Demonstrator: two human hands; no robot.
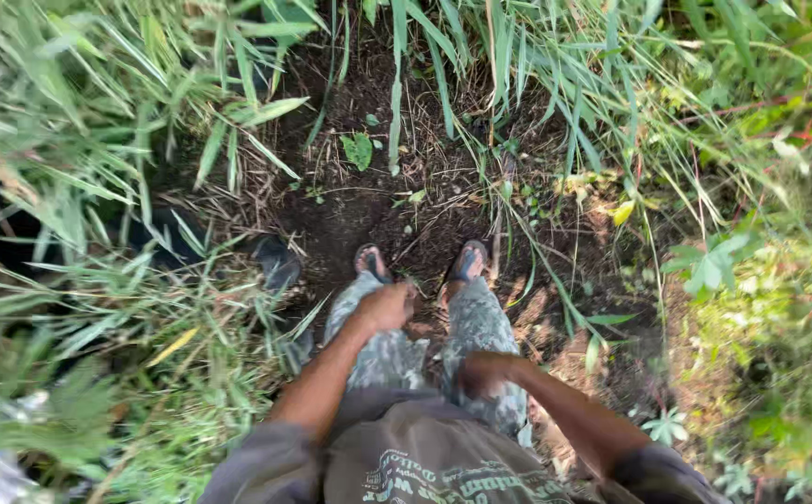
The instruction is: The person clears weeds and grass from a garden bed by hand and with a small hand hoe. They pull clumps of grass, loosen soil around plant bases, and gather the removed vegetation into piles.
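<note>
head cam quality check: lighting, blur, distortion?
Head view: daylight is uneven, with dappled sun patches on the soil right of the feet and bright, near-washed grass at the upper left; deep shadow sits under the grass at left. Left hand and right hand look soft, slightly motion-blurred. Frame edges smear, lower left most, and grass blades bow outward, suggesting wide-angle distortion.

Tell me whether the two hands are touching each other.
Apart. The head view shows the left hand out in front above the left trouser leg and the right hand lower by the right leg, with patterned trouser cloth plainly between them.
</note>
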